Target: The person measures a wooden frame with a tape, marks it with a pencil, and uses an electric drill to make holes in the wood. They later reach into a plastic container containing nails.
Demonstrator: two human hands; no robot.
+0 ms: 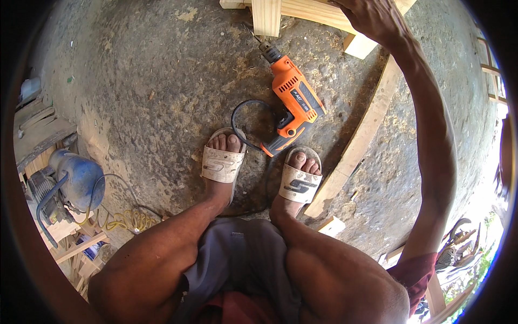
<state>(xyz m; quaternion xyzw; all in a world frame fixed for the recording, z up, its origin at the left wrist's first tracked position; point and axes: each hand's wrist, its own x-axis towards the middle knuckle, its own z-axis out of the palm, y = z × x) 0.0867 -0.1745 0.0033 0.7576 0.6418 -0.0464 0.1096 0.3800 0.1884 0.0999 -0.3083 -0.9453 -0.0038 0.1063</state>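
Concrete floor (151,81) holds orange drill (294,97) below right hand (372,19).

Right arm outstretched — right hand (372,19) palm down, fingers curled.

head view: worn on the person's head, facing straight down | near: own knees and sandalled feet (259,167) fill the lower centre | farther: dusty grey concrete floor (151,86) toward the rim | fisheye bends pale wooden plank (359,137) | single view, no overlap
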